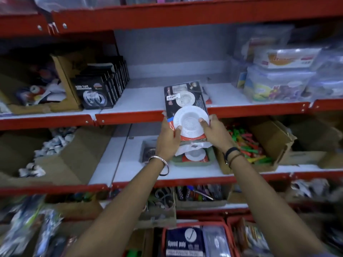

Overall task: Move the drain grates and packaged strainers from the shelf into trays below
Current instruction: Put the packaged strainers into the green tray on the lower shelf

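Note:
A stack of packaged strainers (185, 106), black cards each with a white round strainer, tilts off the front edge of the middle shelf (144, 101). My left hand (168, 134) grips the stack's lower left corner and my right hand (215, 132) grips its lower right edge, thumb on the white strainer. On the shelf below, a green tray (211, 160) holds more packaged strainers (194, 154). To its left a grey tray (144, 151) holds dark drain grates (149, 152), partly hidden by my left wrist.
Black tape boxes (100, 86) stand left on the middle shelf, clear plastic containers (278, 78) on the right. A cardboard box of coloured clips (250, 145) sits right of the green tray. Open cardboard boxes fill the left side. Red shelf edges (130, 117) jut forward.

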{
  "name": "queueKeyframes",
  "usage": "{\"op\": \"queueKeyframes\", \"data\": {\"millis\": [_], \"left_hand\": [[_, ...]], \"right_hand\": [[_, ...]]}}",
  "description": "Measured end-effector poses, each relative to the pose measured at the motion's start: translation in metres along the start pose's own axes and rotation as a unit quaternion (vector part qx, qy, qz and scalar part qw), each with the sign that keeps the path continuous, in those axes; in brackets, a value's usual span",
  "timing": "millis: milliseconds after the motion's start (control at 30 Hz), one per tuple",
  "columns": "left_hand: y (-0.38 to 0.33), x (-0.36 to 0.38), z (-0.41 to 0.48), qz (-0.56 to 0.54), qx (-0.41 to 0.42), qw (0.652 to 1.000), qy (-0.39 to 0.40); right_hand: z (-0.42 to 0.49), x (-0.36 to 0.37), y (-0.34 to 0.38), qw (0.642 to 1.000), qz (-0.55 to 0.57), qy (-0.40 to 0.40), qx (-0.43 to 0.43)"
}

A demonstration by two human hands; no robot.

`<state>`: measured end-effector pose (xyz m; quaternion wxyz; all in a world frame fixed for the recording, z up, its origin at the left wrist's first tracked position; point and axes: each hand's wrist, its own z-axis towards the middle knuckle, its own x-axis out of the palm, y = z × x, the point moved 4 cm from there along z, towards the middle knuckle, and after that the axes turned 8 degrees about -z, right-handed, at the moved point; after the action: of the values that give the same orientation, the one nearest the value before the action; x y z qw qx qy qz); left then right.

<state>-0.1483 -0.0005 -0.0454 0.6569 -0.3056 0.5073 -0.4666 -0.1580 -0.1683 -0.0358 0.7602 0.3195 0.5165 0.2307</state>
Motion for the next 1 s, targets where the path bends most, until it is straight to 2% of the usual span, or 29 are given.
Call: {"op": "queueKeyframes", "data": {"millis": [133,400,567,667,767,900,1000], "left_hand": [[0.039,0.007,-0.061,-0.004,0.009,0.999,0.045],[0.119,0.047,-0.119,0.012,-0.112,0.985,0.128],[0.136,0.078,-0.085,-0.019,-0.185,0.966,0.181],[0.145,0.097,-0.044,-0.042,-0.183,0.962,0.200],[0.159,0.114,-0.006,-0.019,-0.177,0.970,0.168],[0.181,0.127,0.030,0.003,-0.202,0.968,0.148],[0.203,0.136,0.034,0.071,-0.242,0.942,0.221]], "right_hand": [[-0.062,0.027,-0.026,1.000,0.007,0.007,-0.004],[-0.115,0.083,-0.106,0.996,-0.006,0.069,0.054],[-0.079,0.104,-0.140,0.992,0.002,0.079,0.097],[-0.042,0.107,-0.155,0.992,0.005,0.064,0.112],[-0.006,0.108,-0.163,0.992,0.010,0.052,0.118],[0.031,0.126,-0.190,0.985,-0.019,0.097,0.143],[0.041,0.140,-0.212,0.972,-0.107,0.156,0.142]]}}
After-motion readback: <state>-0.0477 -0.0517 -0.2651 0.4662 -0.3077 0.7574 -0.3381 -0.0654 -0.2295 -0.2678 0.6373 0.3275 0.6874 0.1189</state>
